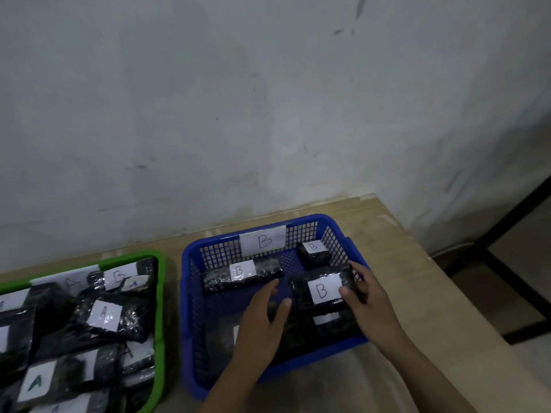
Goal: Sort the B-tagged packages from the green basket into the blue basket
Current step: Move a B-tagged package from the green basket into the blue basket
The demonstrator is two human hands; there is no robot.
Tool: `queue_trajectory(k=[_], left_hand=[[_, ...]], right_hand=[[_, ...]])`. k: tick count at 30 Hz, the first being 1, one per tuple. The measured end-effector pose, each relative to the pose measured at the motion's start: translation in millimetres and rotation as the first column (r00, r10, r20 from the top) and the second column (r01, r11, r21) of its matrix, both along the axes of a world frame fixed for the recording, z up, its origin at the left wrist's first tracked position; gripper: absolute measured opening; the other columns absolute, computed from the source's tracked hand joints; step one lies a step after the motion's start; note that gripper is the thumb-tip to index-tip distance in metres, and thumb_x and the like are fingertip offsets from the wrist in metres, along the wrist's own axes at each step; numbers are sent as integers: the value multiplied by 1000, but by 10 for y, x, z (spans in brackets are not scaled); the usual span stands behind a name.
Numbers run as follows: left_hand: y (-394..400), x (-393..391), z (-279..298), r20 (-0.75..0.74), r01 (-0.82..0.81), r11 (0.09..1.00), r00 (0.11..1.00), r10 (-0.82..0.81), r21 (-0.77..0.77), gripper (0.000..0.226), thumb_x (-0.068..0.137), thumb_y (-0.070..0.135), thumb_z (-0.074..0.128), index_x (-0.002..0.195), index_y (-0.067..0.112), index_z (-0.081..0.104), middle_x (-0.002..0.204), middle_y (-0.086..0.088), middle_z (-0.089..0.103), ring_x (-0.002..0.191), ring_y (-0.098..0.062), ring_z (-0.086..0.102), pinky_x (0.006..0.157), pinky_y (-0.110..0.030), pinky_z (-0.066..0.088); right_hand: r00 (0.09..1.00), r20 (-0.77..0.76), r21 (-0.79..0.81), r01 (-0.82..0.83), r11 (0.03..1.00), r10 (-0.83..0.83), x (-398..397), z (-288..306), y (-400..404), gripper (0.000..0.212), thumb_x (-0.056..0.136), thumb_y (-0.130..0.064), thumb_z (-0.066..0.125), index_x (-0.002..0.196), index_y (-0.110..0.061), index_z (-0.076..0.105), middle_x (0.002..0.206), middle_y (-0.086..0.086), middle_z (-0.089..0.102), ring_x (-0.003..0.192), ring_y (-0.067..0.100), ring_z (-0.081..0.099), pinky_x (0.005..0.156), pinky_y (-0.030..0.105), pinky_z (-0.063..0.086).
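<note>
Over the blue basket, a B-tagged package is being pinched by the right hand; the left hand, its grip relaxed and spread, is hovering beside. It is best being lowered flat, label upward.

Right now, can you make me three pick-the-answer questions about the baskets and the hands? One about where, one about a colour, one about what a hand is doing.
1. Where is the green basket?
A. left of the blue basket
B. right of it
C. inside it

2. What colour is the basket with the big B sign?
A. red
B. blue
C. yellow

3. What is the right hand doing?
A. resting on the table
B. pointing at the wall
C. holding a B package

Answers:
1 A, its green rim sits beside the blue one on the left.
2 B, the sign hangs on the blue back wall.
3 C, its thumb and fingers grip the package's right end.
</note>
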State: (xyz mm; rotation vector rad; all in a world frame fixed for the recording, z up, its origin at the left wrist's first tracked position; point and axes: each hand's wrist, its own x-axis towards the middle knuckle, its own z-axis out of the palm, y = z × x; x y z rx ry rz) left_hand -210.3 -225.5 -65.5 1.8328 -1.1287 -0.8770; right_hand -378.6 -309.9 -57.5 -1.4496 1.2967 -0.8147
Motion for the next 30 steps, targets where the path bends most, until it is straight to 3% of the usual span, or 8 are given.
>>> queue_trajectory(k=[2, 5, 8, 12, 17, 22, 25, 30], left_hand=[[-138, -124, 20, -88, 14, 1000, 996, -12, 16, 49, 90, 33, 49, 136, 32, 33, 127, 6, 51, 100, -6, 52, 88, -21, 45], [-288, -229, 14, -137, 40, 999, 990, -40, -5, 36, 90, 25, 52, 123, 37, 43, 116, 9, 53, 93, -4, 53, 75, -10, 46], [-379, -271, -7, -134, 47, 999, 990, -45, 14, 25, 90, 21, 53, 108, 37, 47, 111, 6, 55, 97, -10, 53, 82, -21, 46], [-456, -281, -109, -19, 16, 999, 1000, -16, 47, 31, 89, 18, 54, 119, 24, 52, 107, 6, 54, 95, -9, 51, 83, -21, 42], [-494, -353, -267, 158, 180, 976, 967, -198, 119, 32, 88, 20, 56, 120, 18, 53, 116, -5, 61, 95, -10, 54, 84, -18, 41], [-497, -448, -377, 374, 242, 947, 875, -307, 213, 34, 91, 29, 51, 123, 20, 51, 120, -3, 51, 106, -16, 51, 91, -24, 43], [-515, -457, -384, 631, 225, 922, 676, -381, 316, 36, 92, 38, 43, 124, 23, 50, 124, 0, 47, 116, -18, 40, 96, -28, 34], [-552, -462, -337, 692, 245, 903, 582, -427, 352, 38, 93, 40, 39, 127, 27, 46, 127, 2, 49, 121, -19, 37, 100, -33, 25]], right_hand=[[1000, 14, 8, -28, 1000, 28, -50, -35, -11, 47, 86, -1, 55, 128, -18, 42, 119, 11, 59, 103, 19, 58, 76, 14, 50], [999, 1, 17, -50, 999, 50, -118, -68, -50, 48, 85, -3, 57, 127, -21, 43, 116, 6, 62, 102, 15, 60, 82, 19, 49], [992, -129, -140, -32, 990, 13, -225, -56, -106, 41, 86, -9, 56, 125, -19, 47, 107, -7, 58, 97, 4, 55, 83, 18, 44], [936, -334, -401, -33, 916, -112, -384, -125, -214, 34, 90, -29, 43, 119, -14, 52, 112, -7, 48, 102, 4, 38, 87, 23, 31], [961, -273, -298, -36, 954, -49, -389, -379, -175, 38, 91, -25, 37, 127, -12, 43, 118, -6, 45, 109, 7, 43, 92, 19, 34], [958, -281, -323, -47, 945, -49, -361, -423, -163, 46, 88, -26, 31, 131, -12, 40, 123, -8, 42, 113, 6, 42, 96, 22, 34], [942, -331, -352, -78, 933, -46, -345, -429, -158, 50, 88, -26, 31, 135, -10, 36, 131, -9, 34, 124, 4, 32, 104, 23, 27], [922, -386, -318, -118, 941, -15, -347, -426, -171, 55, 87, -31, 28, 139, -14, 29, 143, -4, 29, 130, 5, 22, 108, 21, 16]])
